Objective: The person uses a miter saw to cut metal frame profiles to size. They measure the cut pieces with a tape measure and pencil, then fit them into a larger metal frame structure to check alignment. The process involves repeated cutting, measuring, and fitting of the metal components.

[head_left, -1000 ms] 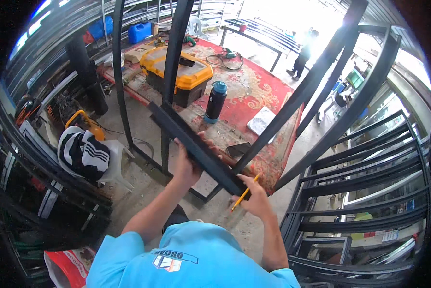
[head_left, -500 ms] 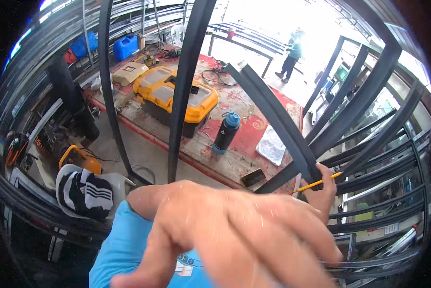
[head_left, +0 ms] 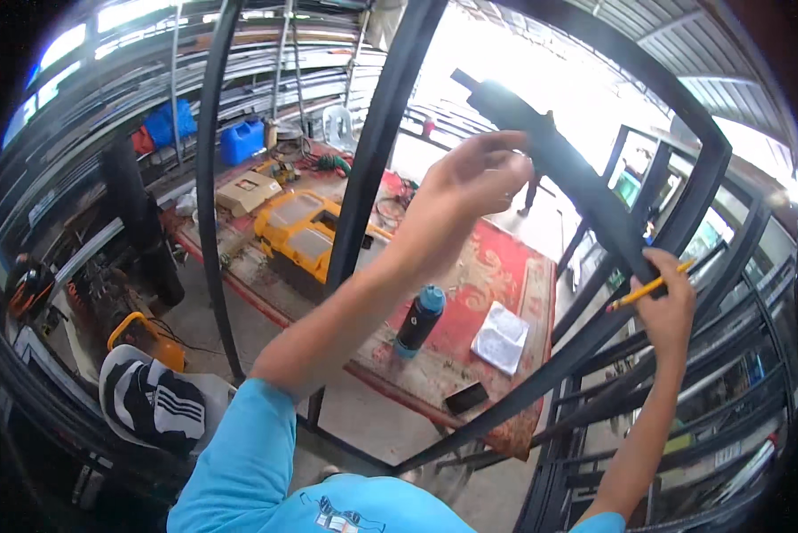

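R grip (head_left: pixel 667 298) clamped on dark bar (head_left: pixel 585 182) at its lower end, w/ pencil (head_left: pixel 631 298) in same grip; bar's long axis runs up & L from there. L grip (head_left: pixel 483 173), fingers curled, is nearer bar's upper end; can't tell if holding.

A red patterned cloth covers the worktop (head_left: pixel 534 289). On its near part, a black bottle (head_left: pixel 414 327) with a blue cap stands upright, a white sheet (head_left: pixel 502 339) lies just to its right, and a dark phone (head_left: pixel 466 398) lies near the front edge. Farther left sits a yellow toolbox (head_left: pixel 285 220) with pale lid panels, and beyond it a cardboard box (head_left: pixel 247 193) and a blue jerrycan (head_left: pixel 242 143). At the left, a black-and-white cloth item (head_left: pixel 163 404) rests on a pale chair (head_left: pixel 218 410), near a yellow machine (head_left: pixel 154 345). Long metal lengths (head_left: pixel 79 169) fill the rack behind.
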Demonstrator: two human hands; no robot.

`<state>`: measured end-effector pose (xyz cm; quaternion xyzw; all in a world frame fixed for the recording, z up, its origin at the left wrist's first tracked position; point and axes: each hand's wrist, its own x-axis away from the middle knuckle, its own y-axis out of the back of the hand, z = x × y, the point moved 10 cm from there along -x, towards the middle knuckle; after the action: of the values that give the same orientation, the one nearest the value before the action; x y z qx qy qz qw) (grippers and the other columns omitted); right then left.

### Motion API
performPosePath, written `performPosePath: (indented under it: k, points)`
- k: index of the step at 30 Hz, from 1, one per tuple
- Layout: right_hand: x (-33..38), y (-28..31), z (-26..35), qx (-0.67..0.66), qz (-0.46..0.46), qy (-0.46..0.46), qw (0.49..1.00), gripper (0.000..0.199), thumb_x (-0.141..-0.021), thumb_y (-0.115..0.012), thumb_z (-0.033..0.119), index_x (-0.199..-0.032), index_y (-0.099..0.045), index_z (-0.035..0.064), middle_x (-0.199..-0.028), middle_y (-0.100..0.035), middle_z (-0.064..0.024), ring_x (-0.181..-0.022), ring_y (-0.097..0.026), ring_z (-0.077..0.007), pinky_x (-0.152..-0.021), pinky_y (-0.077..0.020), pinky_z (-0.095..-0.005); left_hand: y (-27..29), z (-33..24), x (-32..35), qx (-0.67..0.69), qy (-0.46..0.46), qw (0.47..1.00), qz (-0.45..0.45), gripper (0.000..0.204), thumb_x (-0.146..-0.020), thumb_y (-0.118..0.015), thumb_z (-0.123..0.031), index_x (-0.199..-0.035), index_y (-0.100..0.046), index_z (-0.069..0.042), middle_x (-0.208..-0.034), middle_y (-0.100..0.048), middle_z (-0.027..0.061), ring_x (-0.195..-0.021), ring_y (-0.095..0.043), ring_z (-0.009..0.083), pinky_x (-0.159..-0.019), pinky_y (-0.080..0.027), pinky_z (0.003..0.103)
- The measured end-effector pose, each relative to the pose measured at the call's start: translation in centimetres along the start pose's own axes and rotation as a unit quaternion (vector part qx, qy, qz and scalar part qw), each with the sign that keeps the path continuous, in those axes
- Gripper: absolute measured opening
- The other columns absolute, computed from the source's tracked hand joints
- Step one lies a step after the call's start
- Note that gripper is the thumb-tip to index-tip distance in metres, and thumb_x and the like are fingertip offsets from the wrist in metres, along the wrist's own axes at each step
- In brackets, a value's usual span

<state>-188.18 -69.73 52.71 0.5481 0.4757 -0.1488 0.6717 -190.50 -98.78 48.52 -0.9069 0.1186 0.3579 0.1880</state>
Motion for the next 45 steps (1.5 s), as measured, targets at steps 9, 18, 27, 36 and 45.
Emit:
performPosePath:
  k: [9,18,27,36,45]
  points:
    - [-14.1,-0.1,0.4,-0.003,-0.003,0.074,0.997,0.041,-0.077,-0.076,0.011,-0.116,-0.068,0.0044,-0.106,-0.07,-0.0149,-0.094,-0.068,-0.0277,-0.084,-0.0512,-0.0346,2.5,3.5,-18.0,0.115,0.004,0.992,0.056,0.085,-0.092,-0.055,-0.06,-0.149,-0.025,-0.005,-0.148,-0.027,0.0304,-0.138,-0.026,0.0501,-0.105,-0.033,0.068]
    - [-19.3,0.3,0.4,0.038,-0.02,0.099,0.994,0.042,-0.078,-0.075,0.023,-0.115,-0.068,0.0055,-0.094,-0.071,-0.0176,-0.087,-0.07,-0.0298,-0.076,-0.0535,-0.0362,5.8,2.9,-23.9,0.247,-0.081,0.964,-0.049,0.057,-0.09,-0.069,-0.035,-0.124,-0.045,0.004,-0.124,-0.051,0.0275,-0.128,-0.046,0.0444,-0.098,-0.044,0.07]
    - [-21.2,2.3,0.4,0.168,-0.099,0.13,0.972,0.036,-0.085,-0.066,0.024,-0.119,-0.064,0.0138,-0.103,-0.069,-0.0156,-0.095,-0.066,-0.0353,-0.081,-0.051,-0.0444,5.4,2.0,-26.4,0.213,-0.151,0.965,-0.004,0.058,-0.094,-0.062,-0.04,-0.13,-0.042,0.001,-0.142,-0.034,0.0257,-0.132,-0.042,0.0453,-0.098,-0.049,0.062]
    - [-20.6,1.7,0.9,0.274,-0.226,0.123,0.927,0.012,-0.086,-0.062,0.023,-0.096,-0.063,0.0178,-0.081,-0.069,-0.0067,-0.084,-0.069,-0.0264,-0.07,-0.0484,-0.0472,6.8,2.6,-28.2,0.241,-0.122,0.959,-0.084,0.046,-0.092,-0.065,-0.038,-0.127,-0.055,-0.01,-0.122,-0.06,0.0125,-0.119,-0.055,0.032,-0.099,-0.05,0.053]
    - [-12.1,-3.9,2.5,0.094,-0.216,0.09,0.968,0.005,-0.082,-0.059,0.012,-0.081,-0.059,0.0074,-0.075,-0.066,-0.0108,-0.071,-0.068,-0.0303,-0.06,-0.0517,-0.0434,9.0,5.7,-23.5,0.183,-0.059,0.961,-0.201,0.036,-0.084,-0.075,-0.035,-0.107,-0.062,-0.011,-0.103,-0.066,0.0072,-0.1,-0.064,0.0248,-0.09,-0.055,0.048]
